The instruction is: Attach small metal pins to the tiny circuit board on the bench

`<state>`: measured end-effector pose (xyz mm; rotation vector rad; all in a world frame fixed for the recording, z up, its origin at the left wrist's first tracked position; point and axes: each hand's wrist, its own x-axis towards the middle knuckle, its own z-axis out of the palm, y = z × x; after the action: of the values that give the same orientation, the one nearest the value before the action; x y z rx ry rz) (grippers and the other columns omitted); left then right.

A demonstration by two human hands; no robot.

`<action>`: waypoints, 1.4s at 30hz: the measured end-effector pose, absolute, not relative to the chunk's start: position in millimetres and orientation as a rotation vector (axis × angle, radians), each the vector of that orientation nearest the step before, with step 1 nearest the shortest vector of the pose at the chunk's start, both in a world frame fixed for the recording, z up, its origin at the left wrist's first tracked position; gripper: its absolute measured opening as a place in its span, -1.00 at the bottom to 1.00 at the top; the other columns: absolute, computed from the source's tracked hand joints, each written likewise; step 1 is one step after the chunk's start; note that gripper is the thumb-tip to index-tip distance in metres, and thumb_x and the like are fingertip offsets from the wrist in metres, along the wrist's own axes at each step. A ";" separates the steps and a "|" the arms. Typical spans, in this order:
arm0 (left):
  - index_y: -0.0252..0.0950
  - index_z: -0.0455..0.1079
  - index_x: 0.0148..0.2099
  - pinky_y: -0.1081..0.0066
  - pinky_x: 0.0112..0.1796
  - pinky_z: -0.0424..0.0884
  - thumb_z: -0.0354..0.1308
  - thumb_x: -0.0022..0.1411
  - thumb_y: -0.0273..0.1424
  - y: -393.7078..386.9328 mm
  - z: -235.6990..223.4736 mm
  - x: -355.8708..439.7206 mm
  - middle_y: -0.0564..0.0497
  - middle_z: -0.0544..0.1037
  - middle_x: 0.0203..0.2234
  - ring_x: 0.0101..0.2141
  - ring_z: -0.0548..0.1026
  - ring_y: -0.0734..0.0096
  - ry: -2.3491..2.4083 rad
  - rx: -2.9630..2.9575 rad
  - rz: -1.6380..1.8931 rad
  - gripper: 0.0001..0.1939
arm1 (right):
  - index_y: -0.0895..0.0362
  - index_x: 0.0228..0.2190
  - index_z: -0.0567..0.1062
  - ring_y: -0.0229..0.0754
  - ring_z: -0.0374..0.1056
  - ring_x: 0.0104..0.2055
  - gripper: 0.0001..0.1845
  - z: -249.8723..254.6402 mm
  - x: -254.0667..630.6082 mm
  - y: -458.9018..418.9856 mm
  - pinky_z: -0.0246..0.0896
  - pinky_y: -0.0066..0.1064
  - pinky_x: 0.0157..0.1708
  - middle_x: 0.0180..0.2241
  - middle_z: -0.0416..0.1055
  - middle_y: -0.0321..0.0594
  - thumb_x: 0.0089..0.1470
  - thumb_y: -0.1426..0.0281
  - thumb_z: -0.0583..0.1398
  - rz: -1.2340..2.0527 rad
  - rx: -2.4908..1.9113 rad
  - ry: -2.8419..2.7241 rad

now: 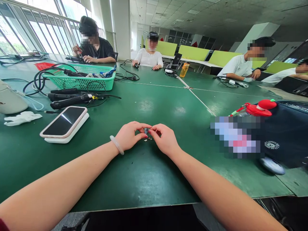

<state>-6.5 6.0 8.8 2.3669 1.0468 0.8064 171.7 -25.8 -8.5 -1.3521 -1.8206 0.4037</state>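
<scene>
Between my two hands, just above the green table (149, 179), is a small dark circuit board (146, 131). My left hand (131, 134), with a pale bangle at its wrist, pinches the board from the left between thumb and fingers. From the other side my right hand (165, 137) closes its thumb and forefinger at the board's right edge. Whether the right fingertips also hold some tiny part is too small to tell. A few tiny loose bits (149, 139) lie on the table right under the fingers.
At left lie a phone (64, 122) on a white box, crumpled tissue (21, 118), black handheld tools (69, 100) with cables and a green basket (81, 84). A dark bag (284, 128) and a computer mouse (271, 166) are at right. An orange bottle (184, 69) and several people sit farther back.
</scene>
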 end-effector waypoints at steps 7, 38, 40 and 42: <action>-0.23 0.37 0.04 0.29 0.00 0.31 0.21 0.13 -0.33 6.0 4.5 -9.3 0.10 0.46 -0.50 -0.19 0.47 0.32 0.884 2.157 0.870 -0.60 | 0.10 -0.44 0.49 -0.31 0.26 -0.43 -0.90 -7.7 172.5 -24.7 0.15 -0.47 -0.37 -0.46 0.41 -0.32 0.08 0.41 0.18 0.472 -1.301 -1.841; -0.29 0.35 -0.19 0.35 -0.28 0.42 0.03 0.13 -0.35 22.9 -5.6 -10.9 0.01 0.48 -0.35 -0.41 0.45 0.43 1.044 1.880 0.828 -0.80 | 0.13 -0.39 0.50 -0.18 0.30 -0.25 -0.84 -15.6 177.5 -20.4 0.18 -0.37 -0.23 -0.33 0.42 -0.18 0.16 0.48 0.11 0.134 -1.488 -2.379; -0.29 0.37 -0.16 0.33 -0.23 0.42 0.02 0.17 -0.33 22.3 -4.6 -10.7 0.00 0.50 -0.33 -0.39 0.47 0.42 1.049 1.910 0.821 -0.77 | 0.15 -0.38 0.48 -0.18 0.29 -0.25 -0.83 -18.6 177.9 -19.6 0.18 -0.36 -0.21 -0.32 0.40 -0.16 0.16 0.50 0.09 0.096 -1.474 -2.394; -0.26 0.40 -0.11 0.30 -0.15 0.40 0.03 0.19 -0.29 21.3 -4.1 -10.8 0.01 0.53 -0.30 -0.32 0.50 0.39 1.070 1.969 0.793 -0.74 | 0.16 -0.39 0.47 -0.18 0.27 -0.25 -0.82 -20.0 178.6 -19.4 0.19 -0.36 -0.19 -0.30 0.38 -0.15 0.14 0.53 0.07 0.078 -1.463 -2.376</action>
<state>-10.8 21.3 -4.1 1.9686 1.0705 0.7931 178.6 -19.4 -20.0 -1.4627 -2.3759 0.0782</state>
